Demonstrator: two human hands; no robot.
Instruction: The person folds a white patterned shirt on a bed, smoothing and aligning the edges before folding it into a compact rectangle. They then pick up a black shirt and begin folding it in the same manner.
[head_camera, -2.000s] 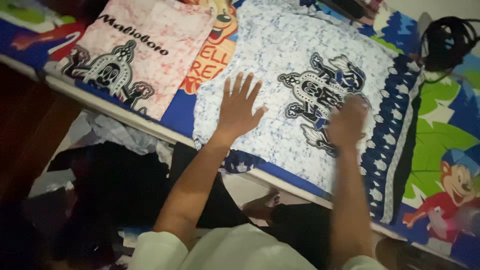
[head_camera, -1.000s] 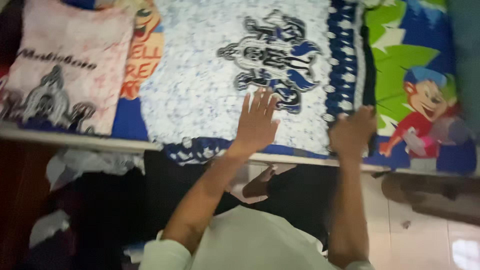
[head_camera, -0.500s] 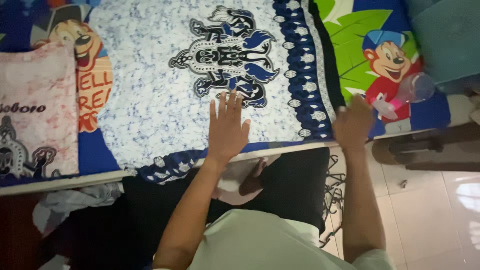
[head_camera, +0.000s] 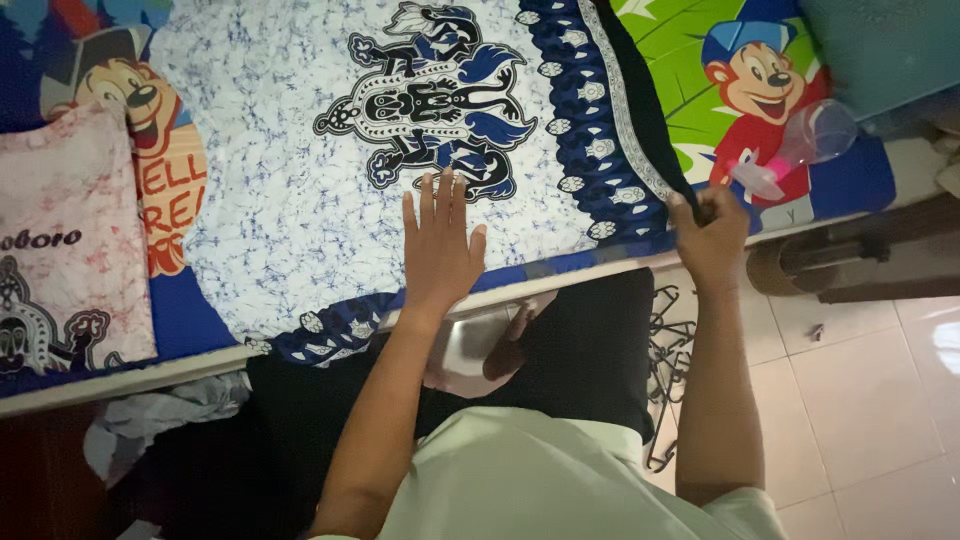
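A white and blue batik garment (head_camera: 300, 190) with a dark figure print lies spread flat on the bed. My left hand (head_camera: 438, 243) rests flat on it near the bed's front edge, fingers apart, just below the print. My right hand (head_camera: 710, 235) pinches the garment's dark blue patterned border at its near right corner, lifting the black edge slightly off the cartoon bedsheet (head_camera: 690, 40).
A folded pink printed shirt (head_camera: 60, 260) lies on the bed at the left. A clear plastic bottle (head_camera: 805, 140) lies on the sheet at the right. Dark clothes (head_camera: 230, 440) and wire hangers (head_camera: 670, 340) lie on the tiled floor below the bed edge.
My view has swung right and steadied. My left hand slid toward the bed's front edge. My right hand moved to the garment's right corner and closed on its border.
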